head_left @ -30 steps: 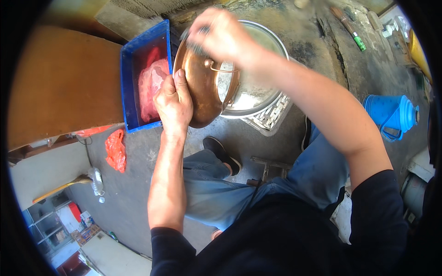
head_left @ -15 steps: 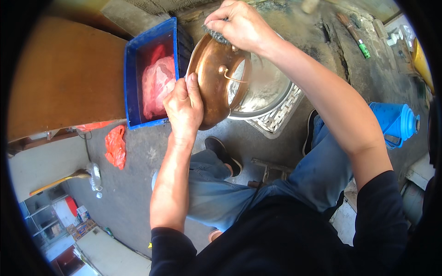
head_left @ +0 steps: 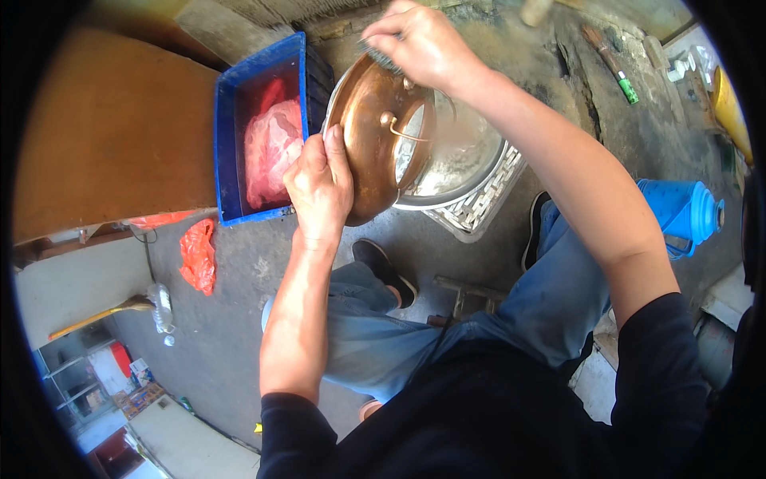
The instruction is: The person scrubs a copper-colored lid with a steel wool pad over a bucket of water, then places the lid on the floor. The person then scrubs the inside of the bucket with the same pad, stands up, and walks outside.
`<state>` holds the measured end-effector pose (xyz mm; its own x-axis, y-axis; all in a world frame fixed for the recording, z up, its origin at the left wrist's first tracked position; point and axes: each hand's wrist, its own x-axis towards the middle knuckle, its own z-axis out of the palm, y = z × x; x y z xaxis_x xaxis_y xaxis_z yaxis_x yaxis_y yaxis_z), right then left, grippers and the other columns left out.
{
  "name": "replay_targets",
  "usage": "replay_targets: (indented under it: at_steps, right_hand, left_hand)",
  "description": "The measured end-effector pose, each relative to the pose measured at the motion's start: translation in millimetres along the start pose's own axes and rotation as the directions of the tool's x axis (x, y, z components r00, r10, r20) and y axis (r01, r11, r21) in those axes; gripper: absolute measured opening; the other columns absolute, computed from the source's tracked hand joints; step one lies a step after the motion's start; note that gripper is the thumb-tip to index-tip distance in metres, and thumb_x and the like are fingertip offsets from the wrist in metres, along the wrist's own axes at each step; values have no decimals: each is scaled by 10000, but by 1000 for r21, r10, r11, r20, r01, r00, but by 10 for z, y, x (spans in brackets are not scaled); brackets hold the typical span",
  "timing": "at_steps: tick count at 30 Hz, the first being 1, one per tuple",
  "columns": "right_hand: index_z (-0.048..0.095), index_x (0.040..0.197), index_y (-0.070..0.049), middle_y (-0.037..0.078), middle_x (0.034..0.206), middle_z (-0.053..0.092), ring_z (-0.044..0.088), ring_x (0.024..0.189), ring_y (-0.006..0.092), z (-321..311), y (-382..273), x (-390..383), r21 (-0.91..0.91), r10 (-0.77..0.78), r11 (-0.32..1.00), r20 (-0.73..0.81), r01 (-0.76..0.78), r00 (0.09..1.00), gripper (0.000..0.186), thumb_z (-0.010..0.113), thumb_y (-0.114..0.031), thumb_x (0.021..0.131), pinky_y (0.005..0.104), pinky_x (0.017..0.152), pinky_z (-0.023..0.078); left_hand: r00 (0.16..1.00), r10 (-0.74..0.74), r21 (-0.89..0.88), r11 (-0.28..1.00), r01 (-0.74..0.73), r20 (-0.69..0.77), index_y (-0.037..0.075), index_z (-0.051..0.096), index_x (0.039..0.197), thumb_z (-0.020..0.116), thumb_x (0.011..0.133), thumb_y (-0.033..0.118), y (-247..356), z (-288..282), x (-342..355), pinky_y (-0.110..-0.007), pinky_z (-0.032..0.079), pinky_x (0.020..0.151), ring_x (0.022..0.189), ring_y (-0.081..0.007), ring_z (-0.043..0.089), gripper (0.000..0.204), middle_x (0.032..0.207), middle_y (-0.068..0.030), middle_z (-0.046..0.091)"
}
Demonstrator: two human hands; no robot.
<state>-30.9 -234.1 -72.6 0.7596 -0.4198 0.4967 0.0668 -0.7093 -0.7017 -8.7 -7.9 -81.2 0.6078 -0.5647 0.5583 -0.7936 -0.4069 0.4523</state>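
A copper-coloured metal pot (head_left: 369, 152), with a thin wire handle on its side, is tilted up over a wide metal basin (head_left: 471, 152). My left hand (head_left: 321, 180) grips its rim at the near left, thumb on the outer side. At the far edge of the pot, my right hand (head_left: 427, 48) is closed on a grey steel wool scrubber (head_left: 383, 61) pressed to the metal. The basin, partly hidden behind the pot, rests on a white plastic crate (head_left: 484, 195).
A blue bin (head_left: 221, 152) left of the pot holds pink meat (head_left: 273, 148) in reddish liquid. Red plastic bags (head_left: 199, 255) and a clear bottle (head_left: 162, 307) lie at left. A blue thermos flask (head_left: 686, 211) stands right, beyond my knee. A green-handled brush (head_left: 626, 86) lies far right.
My right hand and the scrubber have shifted slightly right and nearer along the pot's far edge. My left hand keeps its hold, and the pot has hardly moved.
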Motion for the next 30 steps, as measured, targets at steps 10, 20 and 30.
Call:
replay_targets:
  at_steps: [10,20,30]
  right_hand:
    - [767,978,-40,120,933,693,679,909,242,27,-157,-164,118,-159,982,80,149,984,157,683,-146,896,345,829,534]
    - [714,1134,-55,126,1051,739,693,995,260,-65,429,46,226,261,923,228,-311,938,319,593,-286,951,367,901,523]
    - [670,1058,-45,147,1022,675,660,1010,332,91,-376,-223,129,-281,954,79,269,956,215,643,-213,928,421,911,519]
  left_hand:
    - [1000,30,50,998,-30,-2,23,614,801,628,979,108,4,24,1,-428,480,497,544,-368,626,199,640,-205,616]
    - [998,-68,-52,996,67,-15,12,614,932,561,1019,122,-202,5,-169,-429,496,558,594,-371,618,150,704,-200,621]
    - [976,-119,-128,981,143,181,-24,656,1127,522,1016,140,86,-61,213,-386,499,851,946,-299,656,239,989,-194,696]
